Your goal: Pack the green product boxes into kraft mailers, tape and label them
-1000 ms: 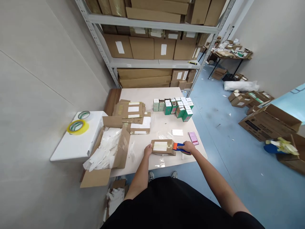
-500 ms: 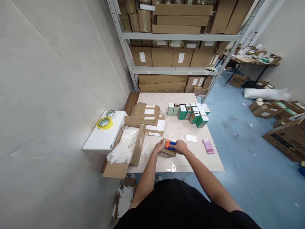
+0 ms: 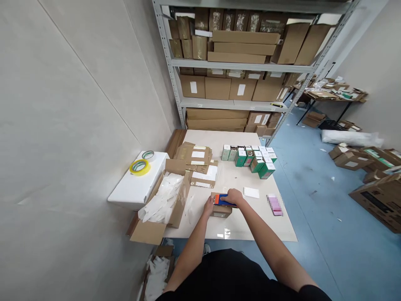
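Note:
A small brown cardboard box [image 3: 222,212] sits near the table's front edge, directly before me. My left hand [image 3: 209,205] grips its left side. In my right hand [image 3: 234,197] is a blue and orange tape dispenser [image 3: 224,200], held flat across the top of the box. Its orange end lies at the box's left edge, close to my left fingers. The dispenser and my right hand hide much of the box top. To the right of that hand lies a white card or slip [image 3: 251,192] on the table.
An open carton of white packets [image 3: 164,196] stands at left, beside a white surface with tape rolls [image 3: 139,167]. Flattened cardboard [image 3: 197,155] and several green-white boxes [image 3: 266,170] occupy the table's back. A pink pixelated item [image 3: 275,205] lies at right. Loaded shelving [image 3: 232,104] rises behind.
The dispenser has shifted slightly left over the box, its orange end now at the left edge. My left hand has slid a little lower on the box side. The view has tilted up.

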Motion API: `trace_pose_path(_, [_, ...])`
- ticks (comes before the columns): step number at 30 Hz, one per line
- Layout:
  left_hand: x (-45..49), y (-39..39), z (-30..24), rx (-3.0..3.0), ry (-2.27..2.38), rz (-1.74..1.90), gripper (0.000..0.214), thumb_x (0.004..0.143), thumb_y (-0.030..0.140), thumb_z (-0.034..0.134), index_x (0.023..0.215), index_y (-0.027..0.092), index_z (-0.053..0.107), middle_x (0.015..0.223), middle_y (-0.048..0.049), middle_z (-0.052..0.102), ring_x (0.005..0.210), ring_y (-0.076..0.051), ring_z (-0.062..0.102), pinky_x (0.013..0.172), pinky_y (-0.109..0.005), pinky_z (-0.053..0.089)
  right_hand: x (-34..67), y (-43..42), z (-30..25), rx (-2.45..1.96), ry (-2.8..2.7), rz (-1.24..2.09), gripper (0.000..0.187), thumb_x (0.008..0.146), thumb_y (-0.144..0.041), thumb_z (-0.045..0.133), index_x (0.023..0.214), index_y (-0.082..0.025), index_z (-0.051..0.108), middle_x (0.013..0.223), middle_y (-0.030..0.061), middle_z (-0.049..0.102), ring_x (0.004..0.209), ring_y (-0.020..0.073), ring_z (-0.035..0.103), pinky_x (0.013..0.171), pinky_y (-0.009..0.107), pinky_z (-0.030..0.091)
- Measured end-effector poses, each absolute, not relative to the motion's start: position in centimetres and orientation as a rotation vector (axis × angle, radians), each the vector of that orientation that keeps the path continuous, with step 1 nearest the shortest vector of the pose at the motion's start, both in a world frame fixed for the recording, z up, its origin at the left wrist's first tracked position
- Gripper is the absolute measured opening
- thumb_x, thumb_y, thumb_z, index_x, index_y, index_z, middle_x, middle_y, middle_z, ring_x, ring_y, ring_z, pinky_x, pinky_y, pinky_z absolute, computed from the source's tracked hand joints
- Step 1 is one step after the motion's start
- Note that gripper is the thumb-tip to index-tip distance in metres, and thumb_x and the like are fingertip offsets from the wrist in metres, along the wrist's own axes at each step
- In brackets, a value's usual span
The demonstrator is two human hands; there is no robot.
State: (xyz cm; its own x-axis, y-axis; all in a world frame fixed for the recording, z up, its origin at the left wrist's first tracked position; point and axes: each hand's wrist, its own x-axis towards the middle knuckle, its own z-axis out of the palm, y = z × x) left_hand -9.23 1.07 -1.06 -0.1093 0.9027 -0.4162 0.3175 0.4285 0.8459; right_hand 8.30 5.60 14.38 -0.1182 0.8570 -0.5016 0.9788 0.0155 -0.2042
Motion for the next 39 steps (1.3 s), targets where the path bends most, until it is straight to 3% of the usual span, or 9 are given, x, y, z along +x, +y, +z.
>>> trace_pose_path(9, [-1.2,1.4,0.3,1.244,1.703,0.56,0.06,0.107,0.053,0.02,0.14,0.02,0.058,0.142,-0.0147,0.065,0.133,-0.03,0.059,0.11,-0.04,0.043,17.8,4.1,14.6,2.079,1.955,-0.744,0.062,0.078,-0.077,0.069,0.096,-0.019,0.079,0.106,0.0146,0.078,0.099,0.0282,0.073,0.071,0.027,0.048])
trace_pose_path(14, [-0.9,1.7,1.1,1.352,1.76,0.445,0.06,0.108,0.053,0.019,0.134,0.021,0.062,0.13,-0.0147,0.072,0.122,-0.031,0.067,0.1,-0.039,0.048,25.4,2.4,13.9,2.194,1.853,-0.708,0.056,0.076,-0.075,0.072,0.085,-0.019,0.077,0.095,0.013,0.077,0.089,0.0264,0.072,0.063,0.027,0.041])
trace_pose_path(21, [-1.4,1.9,0.8,1.384,1.757,0.463,0.064,0.107,0.057,0.017,0.136,0.022,0.062,0.132,-0.0142,0.071,0.123,-0.031,0.065,0.099,-0.04,0.049,30.8,0.4,12.4,2.251,1.822,-0.757,0.054,0.076,-0.075,0.071,0.076,-0.021,0.071,0.084,0.01,0.075,0.078,0.0244,0.069,0.057,0.027,0.036])
trace_pose_path(33, [-7.6,4.0,-2.3,1.281,1.609,0.652,0.066,0.104,0.062,0.024,0.121,0.019,0.072,0.128,-0.0113,0.074,0.123,-0.028,0.066,0.105,-0.037,0.049,24.5,1.4,10.6,2.321,1.884,-0.911,0.058,0.077,-0.078,0.068,0.071,-0.021,0.07,0.077,0.0067,0.072,0.075,0.0214,0.068,0.057,0.026,0.034])
trace_pose_path(39, [-14.8,5.2,-0.2,1.223,1.89,0.568,0.053,0.102,0.056,0.041,0.131,0.019,0.067,0.138,-0.0144,0.068,0.132,-0.031,0.061,0.109,-0.04,0.045,14.4,3.7,10.0,2.238,2.016,-0.951,0.06,0.081,-0.08,0.063,0.075,-0.021,0.072,0.083,0.0078,0.075,0.081,0.0214,0.071,0.058,0.025,0.036])
